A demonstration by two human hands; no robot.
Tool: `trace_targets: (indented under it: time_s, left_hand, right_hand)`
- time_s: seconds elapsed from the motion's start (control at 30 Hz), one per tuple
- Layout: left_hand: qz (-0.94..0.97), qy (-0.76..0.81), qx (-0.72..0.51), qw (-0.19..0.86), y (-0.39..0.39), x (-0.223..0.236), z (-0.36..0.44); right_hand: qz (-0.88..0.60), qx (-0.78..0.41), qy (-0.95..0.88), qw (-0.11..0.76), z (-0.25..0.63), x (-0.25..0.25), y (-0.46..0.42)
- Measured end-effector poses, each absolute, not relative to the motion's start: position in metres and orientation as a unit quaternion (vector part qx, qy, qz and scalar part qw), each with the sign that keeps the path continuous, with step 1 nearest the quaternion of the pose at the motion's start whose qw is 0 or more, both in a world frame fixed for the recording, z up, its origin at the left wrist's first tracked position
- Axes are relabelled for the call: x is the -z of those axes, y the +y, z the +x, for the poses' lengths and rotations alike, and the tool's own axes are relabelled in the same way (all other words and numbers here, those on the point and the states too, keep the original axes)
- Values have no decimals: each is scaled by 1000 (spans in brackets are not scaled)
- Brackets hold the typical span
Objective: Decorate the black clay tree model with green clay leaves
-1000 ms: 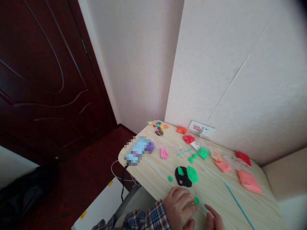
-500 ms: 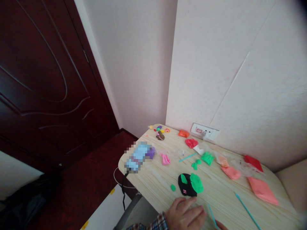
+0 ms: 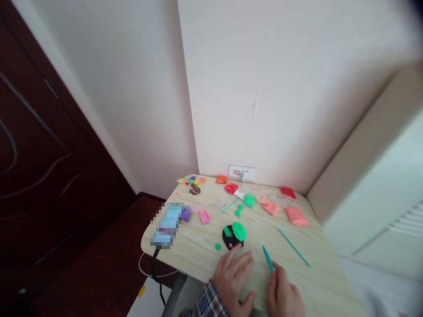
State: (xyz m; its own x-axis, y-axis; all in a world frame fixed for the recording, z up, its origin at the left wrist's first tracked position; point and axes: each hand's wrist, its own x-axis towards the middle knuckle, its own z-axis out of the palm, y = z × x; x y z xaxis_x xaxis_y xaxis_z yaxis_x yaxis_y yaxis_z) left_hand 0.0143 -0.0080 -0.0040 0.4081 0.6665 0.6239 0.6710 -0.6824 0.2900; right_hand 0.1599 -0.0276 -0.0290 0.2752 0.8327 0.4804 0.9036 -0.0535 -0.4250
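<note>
My left hand (image 3: 233,275) lies flat on the wooden table (image 3: 198,251), fingers stretched out, its fingertips close to a black clay piece (image 3: 228,240) with green clay (image 3: 239,230) on it. My right hand (image 3: 283,293) is closed round a thin teal stick tool (image 3: 267,259) that points up and away from me. A small green clay ball (image 3: 217,247) lies just left of the black piece. The plaid sleeve (image 3: 205,304) of my left arm shows at the bottom edge.
A second teal stick (image 3: 293,247) lies to the right. Packets of pink (image 3: 296,216), red (image 3: 231,188), orange (image 3: 221,179) and green clay (image 3: 249,200) lie further back near a wall socket (image 3: 242,171). A blurred phone-like object (image 3: 167,223) sits at the left edge. A dark door (image 3: 36,167) is left.
The view has swung right and pulled back, showing more of the table and both hands. My right hand with the teal tool has come into view. The left hand stays flat.
</note>
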Motion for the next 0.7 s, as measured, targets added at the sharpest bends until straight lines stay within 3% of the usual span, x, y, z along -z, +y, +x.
trace_targets:
  time_s: [0.1,0.7]
  left_hand:
    - [-881,-375,280,-72,-17,-17,7]
    - [-876,-396,255,-109,-9,-20,5]
  right_hand:
    - [-712,65,-619,324,163,23,-26]
    - [-728,24,-592,344,167,19,-26]
